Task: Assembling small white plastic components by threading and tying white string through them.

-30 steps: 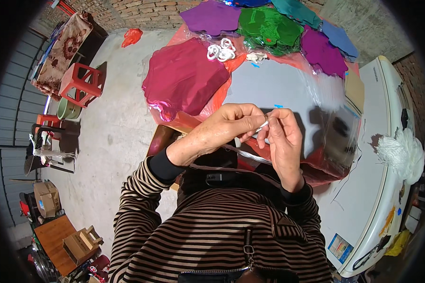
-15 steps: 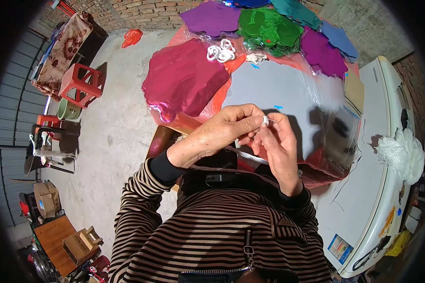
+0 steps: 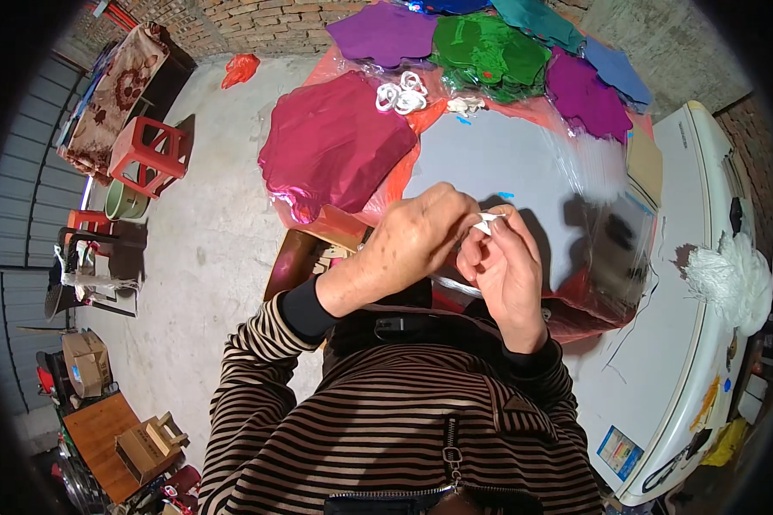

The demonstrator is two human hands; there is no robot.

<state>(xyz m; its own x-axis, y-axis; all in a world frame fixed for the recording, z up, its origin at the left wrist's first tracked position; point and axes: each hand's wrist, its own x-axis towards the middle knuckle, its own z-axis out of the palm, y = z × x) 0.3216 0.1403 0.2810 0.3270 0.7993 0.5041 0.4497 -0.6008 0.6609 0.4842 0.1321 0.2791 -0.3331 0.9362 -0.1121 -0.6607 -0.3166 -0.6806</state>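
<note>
A: Where does the small white piece lie?

B: It sits pinched between your two hands, above the grey sheet on the tabletop. Your left hand covers it from the left; your right hand grips it from below.

A: State of the fingers?

B: Both sets are clenched on the piece.

A: Its long axis?

B: It runs roughly left to right, tip toward the left hand. Too small to tell more. Both hands are equally near.
</note>
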